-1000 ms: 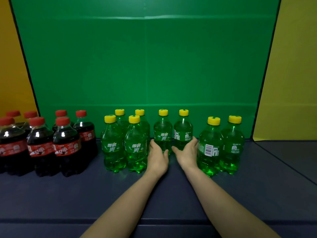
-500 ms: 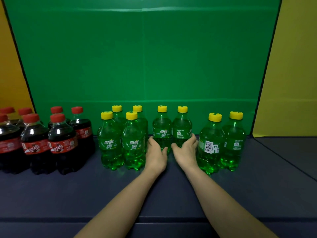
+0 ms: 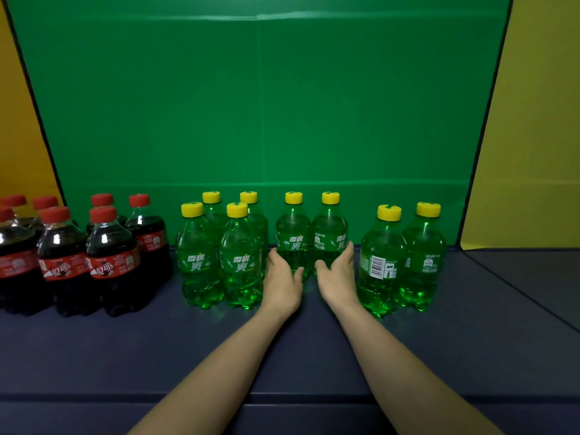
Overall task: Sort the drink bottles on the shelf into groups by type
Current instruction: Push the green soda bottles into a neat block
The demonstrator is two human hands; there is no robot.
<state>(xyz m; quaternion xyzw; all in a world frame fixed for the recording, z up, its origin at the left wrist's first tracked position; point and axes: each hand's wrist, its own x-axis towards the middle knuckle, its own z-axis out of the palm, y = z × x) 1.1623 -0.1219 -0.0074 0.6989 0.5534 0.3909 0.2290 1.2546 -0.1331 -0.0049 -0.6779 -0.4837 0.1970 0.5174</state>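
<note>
— Where are your hands right now?

— My left hand (image 3: 282,277) and right hand (image 3: 337,276) are cupped loosely, palms inward, around the middle pair of Sprite bottles (image 3: 310,243) at the back of the dark shelf (image 3: 314,346). Fingers spread, touching the sides at most, nothing clenched.

— What could go wrong?

— These two stand side by side. If I squeeze unevenly or push low, one could tip backward, or slip out between my palms.

— And the neighbours?

— The four Sprite bottles (image 3: 219,259) sit just beside my left wrist, the right pair (image 3: 401,262) beside my right. A wide elbow swing could knock either. The cola bottles (image 3: 84,255) stand well apart at the left.
</note>
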